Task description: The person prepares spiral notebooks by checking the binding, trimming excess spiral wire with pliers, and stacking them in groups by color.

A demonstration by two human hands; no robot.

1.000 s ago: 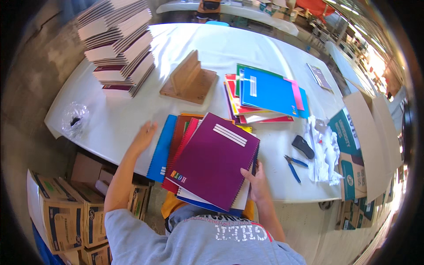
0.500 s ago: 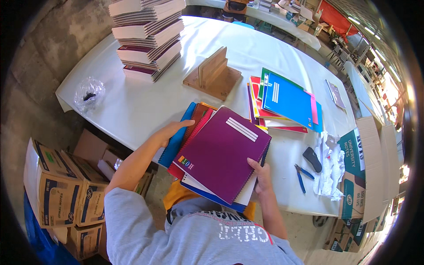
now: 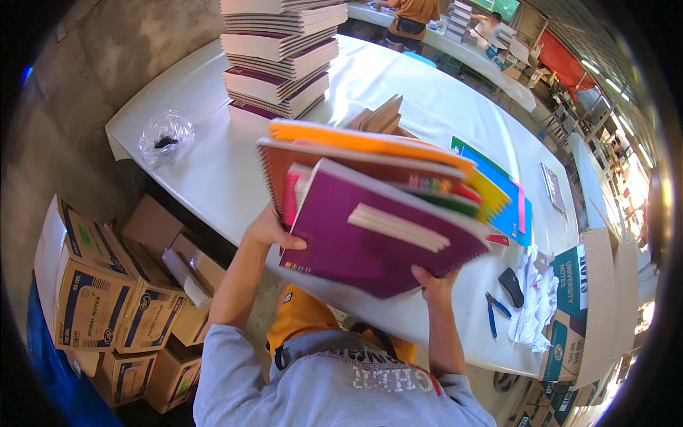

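Between both hands I hold a loose stack of spiral notebooks (image 3: 377, 231), tilted up above the table's near edge. A purple cover faces me, with brown, orange, yellow, red and green ones fanned behind it. My left hand (image 3: 274, 231) grips the lower left corner, thumb over the purple cover. My right hand (image 3: 434, 285) grips the lower right, its thumb on the front. Behind the stack, a wooden stand (image 3: 380, 114) is partly hidden. More notebooks with a blue one (image 3: 516, 213) lie to the right, partly covered by the held ones.
A tall pile of spiral notebooks (image 3: 281, 64) stands at the back left of the white table (image 3: 206, 192), near a clear plastic bag (image 3: 166, 139). On the right lie pliers (image 3: 493, 313), a black case (image 3: 511, 287) and crumpled paper (image 3: 537, 299). Cartons (image 3: 96, 285) stand at lower left.
Both hands have raised and tilted the notebooks, which now fan out with orange and yellow covers showing. My left hand has shifted from the blue notebook's edge to the stack's lower left corner.
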